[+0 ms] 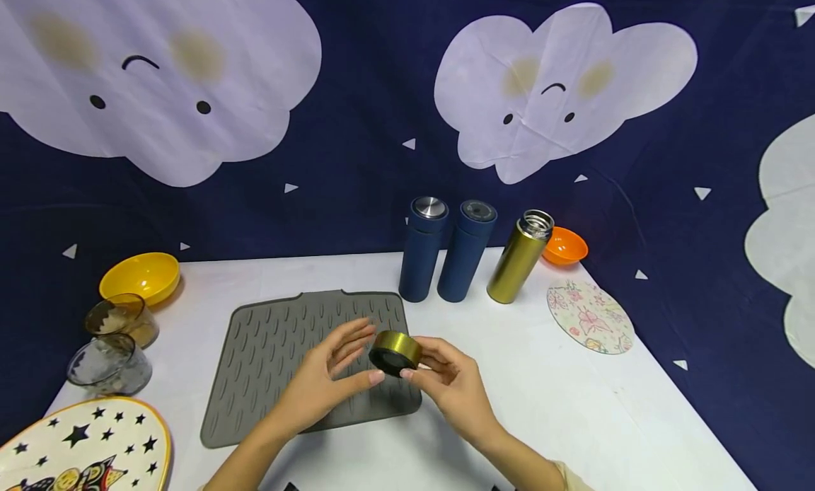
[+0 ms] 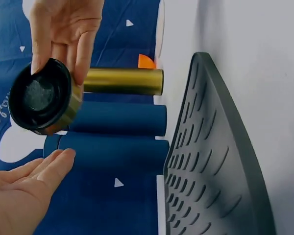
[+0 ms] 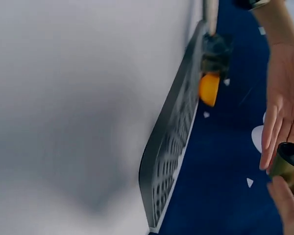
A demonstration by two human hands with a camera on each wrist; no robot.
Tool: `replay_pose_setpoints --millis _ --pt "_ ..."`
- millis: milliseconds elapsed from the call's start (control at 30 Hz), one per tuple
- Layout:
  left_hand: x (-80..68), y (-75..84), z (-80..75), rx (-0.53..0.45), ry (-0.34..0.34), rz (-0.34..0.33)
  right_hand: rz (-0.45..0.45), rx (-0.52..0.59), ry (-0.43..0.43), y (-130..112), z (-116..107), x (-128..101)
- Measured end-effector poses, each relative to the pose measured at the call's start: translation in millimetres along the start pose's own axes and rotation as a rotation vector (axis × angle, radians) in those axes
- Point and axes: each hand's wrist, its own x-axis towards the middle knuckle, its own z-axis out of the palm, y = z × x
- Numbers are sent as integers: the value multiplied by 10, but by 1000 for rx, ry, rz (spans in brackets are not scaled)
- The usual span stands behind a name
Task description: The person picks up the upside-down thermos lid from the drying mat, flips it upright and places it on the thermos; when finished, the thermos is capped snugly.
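A gold bottle lid (image 1: 399,351) with a dark hollow underside is pinched between the thumb and fingers of my right hand (image 1: 453,381), above the right part of the grey drying mat (image 1: 280,364). In the left wrist view the lid (image 2: 41,98) is tilted so its black inside shows. My left hand (image 1: 325,378) stands on the lid's other side, fingers extended and spread from the thumb, with the thumb tip close to its rim. At the back right of the table, the gold bottle (image 1: 518,257) stands upright with its threaded metal mouth uncovered.
Two blue bottles (image 1: 422,250) with lids on stand left of the gold one. Behind it is an orange bowl (image 1: 565,247), and a patterned round mat (image 1: 591,317) lies at right. Along the left edge are a yellow bowl (image 1: 141,277), two glass bowls (image 1: 110,364) and a star-patterned plate (image 1: 89,441).
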Motion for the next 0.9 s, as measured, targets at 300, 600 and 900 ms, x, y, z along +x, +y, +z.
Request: replay_pose_setpoints --millis 300,600,900 --pt "-1 0 -56 -190 -116 -23 -814 -529 32 -41 0 5" --pt "-51 20 64 -61 -150 136 -1425 -904 92 -271 11 83" --pt "-128 114 218 143 -104 199 -1607 -1015 127 -216 -4 103"
